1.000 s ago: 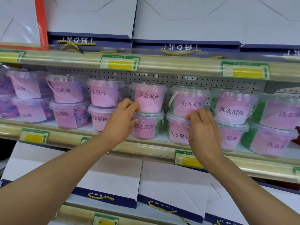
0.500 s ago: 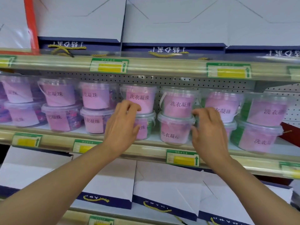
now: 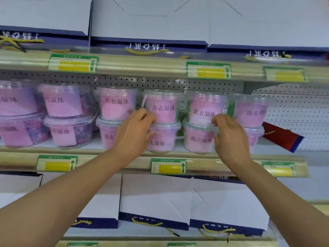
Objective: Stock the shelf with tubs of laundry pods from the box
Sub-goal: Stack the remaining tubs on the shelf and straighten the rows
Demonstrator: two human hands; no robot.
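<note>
Near the shelf (image 3: 124, 158) front edge, the left hand (image 3: 132, 132) curls its fingers on a stacked tub (image 3: 162, 108), while the right hand (image 3: 229, 138) seems to pinch a neighbouring tub's (image 3: 204, 111) rim.

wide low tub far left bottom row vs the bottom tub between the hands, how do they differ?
The wide tub is broad and squat, with purple pods showing beside its label. The tub between the hands is narrower and looks solid pink, with a loose handle strap showing. Both are clear, lidded, pink-labelled, each under another tub.
</note>
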